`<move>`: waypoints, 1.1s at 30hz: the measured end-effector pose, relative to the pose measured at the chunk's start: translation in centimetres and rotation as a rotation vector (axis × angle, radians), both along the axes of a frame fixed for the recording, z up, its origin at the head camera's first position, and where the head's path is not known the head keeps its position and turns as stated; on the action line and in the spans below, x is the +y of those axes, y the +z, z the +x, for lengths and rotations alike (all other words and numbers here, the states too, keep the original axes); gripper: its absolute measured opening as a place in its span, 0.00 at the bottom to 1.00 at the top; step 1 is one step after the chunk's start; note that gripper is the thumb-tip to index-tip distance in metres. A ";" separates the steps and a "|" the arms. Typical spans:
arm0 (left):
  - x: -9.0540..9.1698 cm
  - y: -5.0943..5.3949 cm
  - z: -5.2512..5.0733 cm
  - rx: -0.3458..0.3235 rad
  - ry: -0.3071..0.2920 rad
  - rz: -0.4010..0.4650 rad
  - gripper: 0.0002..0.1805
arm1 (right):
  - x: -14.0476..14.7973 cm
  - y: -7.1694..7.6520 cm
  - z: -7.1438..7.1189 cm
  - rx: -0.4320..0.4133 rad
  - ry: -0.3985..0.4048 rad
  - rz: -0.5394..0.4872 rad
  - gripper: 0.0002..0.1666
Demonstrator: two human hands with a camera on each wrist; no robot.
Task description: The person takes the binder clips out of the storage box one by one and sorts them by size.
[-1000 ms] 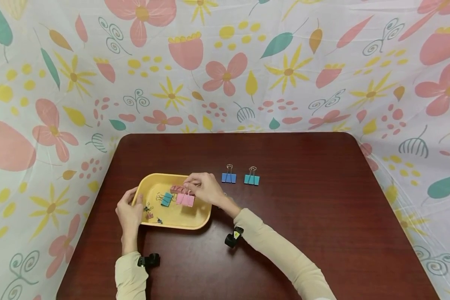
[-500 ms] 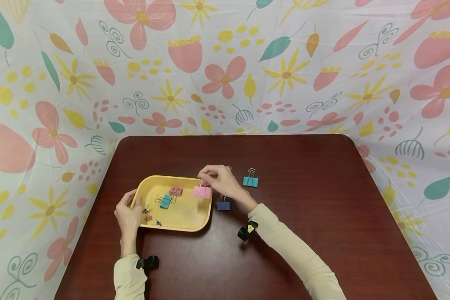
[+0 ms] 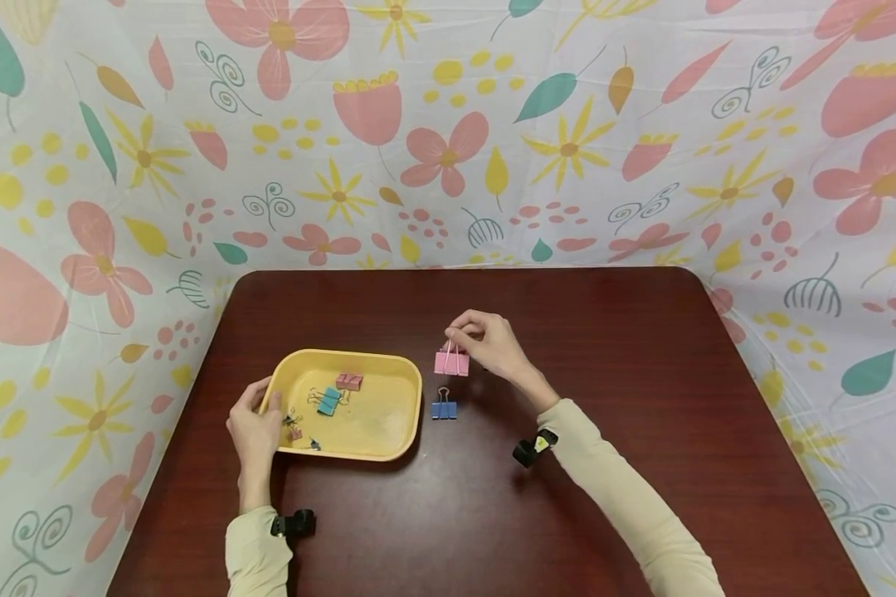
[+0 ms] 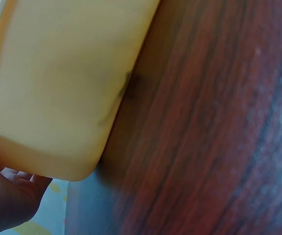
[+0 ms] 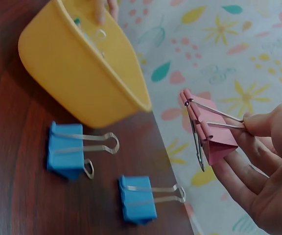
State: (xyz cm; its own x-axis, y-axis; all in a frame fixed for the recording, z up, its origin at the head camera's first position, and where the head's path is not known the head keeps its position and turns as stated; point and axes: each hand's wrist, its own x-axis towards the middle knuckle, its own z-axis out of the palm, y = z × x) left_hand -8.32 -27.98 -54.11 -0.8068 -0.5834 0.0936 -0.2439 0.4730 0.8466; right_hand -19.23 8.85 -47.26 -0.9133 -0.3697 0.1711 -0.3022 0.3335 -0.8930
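Note:
My right hand [image 3: 493,344] pinches a pink binder clip [image 3: 451,363] by a wire handle, holding it up off the table to the right of the yellow tray [image 3: 373,456]. In the right wrist view the pink clip [image 5: 207,125] hangs between thumb and fingers, its other handle folded away. With the thumb over the rim, my left hand [image 3: 255,427] grips the tray's left end. Inside the tray lie a teal binder clip [image 3: 328,401], a darker pink one [image 3: 349,381] and several tiny clips [image 3: 294,433]. A blue binder clip [image 3: 444,410] stands just right of the tray.
Two blue binder clips [image 5: 66,149] [image 5: 138,198] stand on the dark wooden table [image 3: 605,332] in the right wrist view. My right hand and the pink clip cover clips behind them in the head view. A flower-patterned cloth [image 3: 448,166] surrounds the table.
My right hand has carried the pink binder clip from over the tray rightward, past its rim, to above the table. The left hand stays on the tray.

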 end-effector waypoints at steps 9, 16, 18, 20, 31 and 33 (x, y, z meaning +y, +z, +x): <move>0.0 0.0 0.2 0.000 -0.010 0.026 0.15 | 4.0 -0.6 -0.3 0.003 -0.065 -0.001 0.06; 0.0 0.2 0.2 -0.005 -0.003 0.019 0.15 | 6.6 -1.1 -0.4 0.022 -0.187 0.021 0.09; 0.0 0.2 0.1 -0.006 0.000 0.012 0.15 | 7.2 -0.6 0.0 0.018 -0.213 0.024 0.09; 0.0 0.1 0.1 -0.006 0.000 0.008 0.15 | 7.9 -0.1 0.4 0.002 -0.234 0.014 0.10; -0.1 0.0 0.2 0.012 -0.022 0.044 0.15 | 10.9 -1.2 1.6 -0.064 -0.272 -0.028 0.10; -0.1 0.1 0.2 0.012 -0.021 0.042 0.15 | 11.3 -1.8 1.5 -0.075 -0.279 -0.032 0.10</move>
